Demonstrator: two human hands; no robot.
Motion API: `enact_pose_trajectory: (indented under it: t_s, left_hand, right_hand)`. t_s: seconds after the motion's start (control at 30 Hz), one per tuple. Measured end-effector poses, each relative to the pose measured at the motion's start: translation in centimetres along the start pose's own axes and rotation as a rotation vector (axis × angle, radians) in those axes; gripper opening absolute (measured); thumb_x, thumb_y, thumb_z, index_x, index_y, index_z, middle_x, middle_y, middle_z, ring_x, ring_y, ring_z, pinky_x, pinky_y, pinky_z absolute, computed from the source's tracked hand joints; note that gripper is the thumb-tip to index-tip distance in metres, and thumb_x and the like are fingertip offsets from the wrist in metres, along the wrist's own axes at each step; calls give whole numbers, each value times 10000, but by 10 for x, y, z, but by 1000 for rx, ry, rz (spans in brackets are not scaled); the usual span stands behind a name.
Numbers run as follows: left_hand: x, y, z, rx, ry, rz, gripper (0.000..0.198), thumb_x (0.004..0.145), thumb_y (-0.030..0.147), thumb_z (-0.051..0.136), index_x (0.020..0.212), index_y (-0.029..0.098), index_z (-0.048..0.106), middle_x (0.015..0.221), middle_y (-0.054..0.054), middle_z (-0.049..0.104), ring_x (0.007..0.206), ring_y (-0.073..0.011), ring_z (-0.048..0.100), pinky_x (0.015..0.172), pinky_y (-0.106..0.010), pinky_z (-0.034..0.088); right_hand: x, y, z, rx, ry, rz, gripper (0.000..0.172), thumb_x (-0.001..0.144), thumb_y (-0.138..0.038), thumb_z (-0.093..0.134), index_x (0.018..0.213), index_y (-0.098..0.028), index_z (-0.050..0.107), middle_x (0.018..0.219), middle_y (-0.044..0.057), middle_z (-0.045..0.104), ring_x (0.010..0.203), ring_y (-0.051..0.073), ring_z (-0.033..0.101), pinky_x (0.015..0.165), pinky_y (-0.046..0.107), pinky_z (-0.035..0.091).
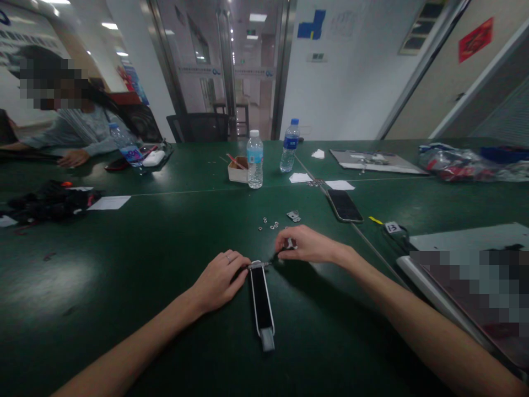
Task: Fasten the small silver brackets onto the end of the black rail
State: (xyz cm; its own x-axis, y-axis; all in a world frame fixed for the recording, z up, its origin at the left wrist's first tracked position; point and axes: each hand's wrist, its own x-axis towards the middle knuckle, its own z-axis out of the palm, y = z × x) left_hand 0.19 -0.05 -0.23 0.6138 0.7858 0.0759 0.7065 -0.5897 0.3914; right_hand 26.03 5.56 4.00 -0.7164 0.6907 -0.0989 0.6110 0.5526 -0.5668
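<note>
A long narrow black part with a silver frame (262, 300) lies on the green table (157, 242), pointing toward me. My left hand (219, 278) rests curled against its far left end, fingers closed on the frame. My right hand (303, 245) is just right of that end, fingers pinched on a thin dark tool I cannot make out, its tip touching the part's top. Several small metal nuts (270, 225) and a small metal bracket (293, 216) lie just beyond my hands.
A phone (344, 205) lies right of centre. Two water bottles (255, 160) and a small box (238, 169) stand behind. Paper slips, a clipboard (378, 161) and plastic bags (463, 162) sit far right. Another person (78, 132) sits at far left. A laptop edge (433, 286) is near right.
</note>
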Motion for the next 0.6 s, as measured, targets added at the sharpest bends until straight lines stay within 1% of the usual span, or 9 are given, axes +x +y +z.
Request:
enact_pose_trajectory:
  t_s: [0.07,0.13,0.27,0.4,0.5,0.6]
  left_hand:
    - [0,0,0,-5,-11,-7,224,931,186,433,1106,179,571,1050,-56,602,928,-201,551,798,-336,464]
    - [1,1,0,-10,-12,-9,222,930,189,433,1102,178,574,1051,-56,606,929,-201,551,803,-339,465]
    - [0,0,0,-19,2,8,229,932,196,424,1106,165,571,1055,-65,605,933,-204,550,809,-352,466]
    - [0,0,0,-30,12,17,234,933,200,426,1118,165,566,1055,-63,604,933,-203,550,809,-353,466]
    - [0,0,0,-33,5,12,234,932,194,433,1121,165,567,1049,-61,606,921,-200,553,799,-348,465]
    - [0,-1,1,-28,16,16,234,933,193,432,1124,168,565,1052,-59,607,927,-199,552,808,-345,460]
  right_hand:
    - [-3,8,-9,-109,41,49,134,841,-225,594,940,-148,643,923,43,642,803,146,569,701,269,426]
    - [-3,17,-12,-214,66,93,131,852,-214,571,935,-153,651,921,52,646,816,160,578,719,283,429]
    - [3,28,0,-408,101,104,157,848,-222,573,957,-154,664,946,85,647,898,208,572,786,318,427]
    - [10,31,13,-491,119,84,148,851,-215,556,925,-148,666,930,87,649,904,214,562,824,325,418]
    - [12,30,15,-526,127,100,125,836,-228,562,863,-151,657,874,80,646,862,209,561,808,325,415]
    - [12,29,15,-554,132,125,122,829,-233,561,848,-151,649,868,86,641,861,215,555,780,322,413]
